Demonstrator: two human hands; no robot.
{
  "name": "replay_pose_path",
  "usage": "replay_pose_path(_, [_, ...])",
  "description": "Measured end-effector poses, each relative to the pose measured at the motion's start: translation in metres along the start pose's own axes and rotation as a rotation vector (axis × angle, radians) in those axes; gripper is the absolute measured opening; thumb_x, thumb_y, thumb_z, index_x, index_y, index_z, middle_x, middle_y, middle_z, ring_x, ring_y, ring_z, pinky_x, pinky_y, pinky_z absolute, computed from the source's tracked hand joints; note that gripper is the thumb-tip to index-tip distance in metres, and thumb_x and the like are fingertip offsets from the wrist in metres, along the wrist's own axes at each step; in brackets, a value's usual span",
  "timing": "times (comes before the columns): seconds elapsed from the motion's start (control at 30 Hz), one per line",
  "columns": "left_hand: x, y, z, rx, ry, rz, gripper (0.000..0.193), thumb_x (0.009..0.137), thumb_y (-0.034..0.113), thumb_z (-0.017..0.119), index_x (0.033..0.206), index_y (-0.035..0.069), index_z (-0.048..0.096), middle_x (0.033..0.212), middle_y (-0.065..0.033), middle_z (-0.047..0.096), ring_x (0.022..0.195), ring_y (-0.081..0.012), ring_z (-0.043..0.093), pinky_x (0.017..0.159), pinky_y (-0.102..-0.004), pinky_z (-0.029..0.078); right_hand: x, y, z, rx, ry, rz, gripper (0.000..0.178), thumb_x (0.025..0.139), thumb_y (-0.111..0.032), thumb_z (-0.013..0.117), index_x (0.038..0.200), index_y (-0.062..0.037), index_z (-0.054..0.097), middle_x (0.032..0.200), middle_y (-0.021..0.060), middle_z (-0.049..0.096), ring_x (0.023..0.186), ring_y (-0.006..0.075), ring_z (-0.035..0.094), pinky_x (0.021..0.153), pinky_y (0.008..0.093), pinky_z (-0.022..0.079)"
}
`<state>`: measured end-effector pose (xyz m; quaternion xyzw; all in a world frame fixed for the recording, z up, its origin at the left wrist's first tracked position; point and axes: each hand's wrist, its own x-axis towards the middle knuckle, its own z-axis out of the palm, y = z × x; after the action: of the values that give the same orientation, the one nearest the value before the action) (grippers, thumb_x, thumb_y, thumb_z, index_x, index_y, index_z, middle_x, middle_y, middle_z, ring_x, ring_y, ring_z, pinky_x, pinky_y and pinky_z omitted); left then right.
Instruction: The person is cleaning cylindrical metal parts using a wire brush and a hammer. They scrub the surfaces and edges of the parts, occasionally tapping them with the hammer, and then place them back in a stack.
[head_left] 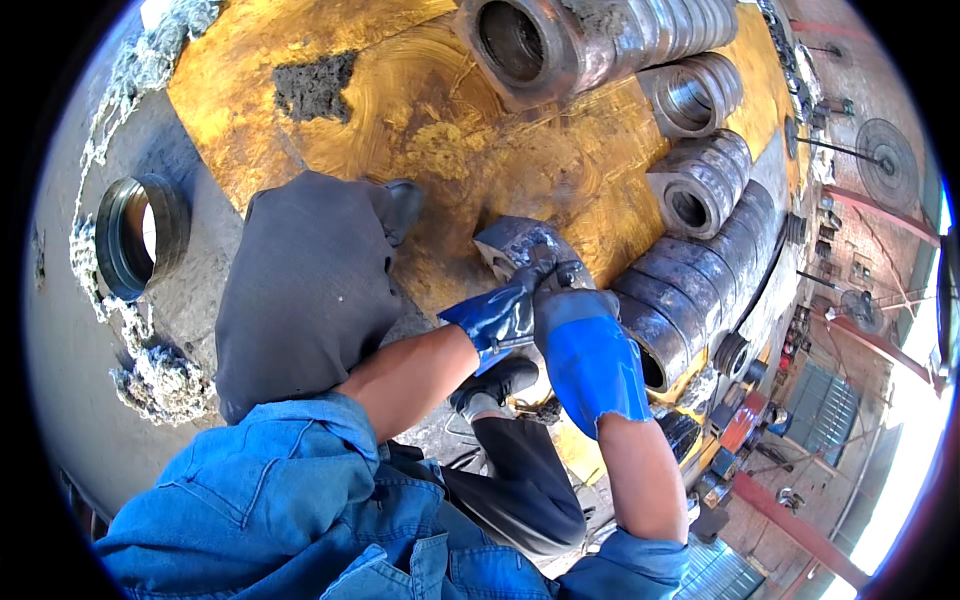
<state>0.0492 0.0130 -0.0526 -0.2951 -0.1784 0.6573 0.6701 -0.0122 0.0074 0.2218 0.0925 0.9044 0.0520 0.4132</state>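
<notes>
- The yellow floor (420, 160) is being seen streaked and stained, with grey floor (70, 330) showing beyond its left edge.
- A row of metal rings (690, 265) is being lined up along the yellow floor's right edge, near the right hand.
- A ribbed metal cylinder (660, 45) is being carried on its side toward the far right corner, its open end being turned toward the hands.
- A black ring (172, 225) is being left well apart on the grey floor, beyond the yellow floor's left edge; grey wool (165, 385) is being strewn near it.
- The right hand (570, 300), in a blue-cuffed glove, is being kept beside the left one; its fingers are being curled, but whether anything is being gripped cannot be told.
- The left hand (520, 290), likewise gloved, is being closed, its fingers being pressed onto the metal block.
- The metal block (515, 238) is being held over the yellow floor, inward from its right edge.
</notes>
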Motion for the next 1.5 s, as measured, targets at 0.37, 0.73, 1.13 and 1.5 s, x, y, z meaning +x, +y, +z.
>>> replay_pose_path(0.37, [-0.008,0.002,0.055,-0.043,0.225,0.081,0.039,0.106,0.036,0.048,0.102,0.002,0.066,0.088,-0.0168,0.07,0.076,-0.0324,0.067,0.073,-0.049,0.057,0.016,0.007,-0.011,-0.062,-0.024,-0.072,0.025,0.092,-0.013,0.057,0.115,-0.0103,0.068,0.097,0.0159,0.074,0.09,0.035,0.073,0.076,0.0472,0.057])
replay_pose_path(0.73, [0.015,0.02,0.023,-0.099,0.249,0.229,0.041,0.107,0.037,0.043,0.107,0.001,0.062,0.091,-0.0175,0.066,0.08,-0.0324,0.063,0.076,-0.0484,0.053,0.03,0.005,-0.011,-0.127,-0.034,-0.149,0.025,0.092,-0.014,0.058,0.115,-0.011,0.068,0.098,0.0155,0.074,0.091,0.0348,0.073,0.076,0.0472,0.057])
replay_pose_path(1.13, [-0.006,-0.019,0.073,0.338,0.312,0.274,0.04,0.107,0.042,0.044,0.094,0.008,0.062,0.076,-0.008,0.065,0.06,-0.0218,0.059,0.056,-0.0384,0.05,-0.008,0.07,0.092,0.764,0.287,0.053,0.026,0.093,-0.012,0.066,0.118,-0.0055,0.07,0.082,0.0076,0.067,0.069,0.0163,0.061,0.061,0.0326,0.049])
replay_pose_path(1.5, [-0.014,-0.049,0.086,0.467,0.502,0.234,0.028,0.106,0.033,0.052,0.095,0.01,0.065,0.077,-0.003,0.062,0.067,-0.0174,0.057,0.065,-0.0336,0.047,-0.024,0.055,0.173,2.121,0.444,0.508,0.028,0.093,-0.013,0.068,0.12,-0.0047,0.069,0.08,0.0027,0.066,0.067,0.0142,0.06,0.059,0.0308,0.048])
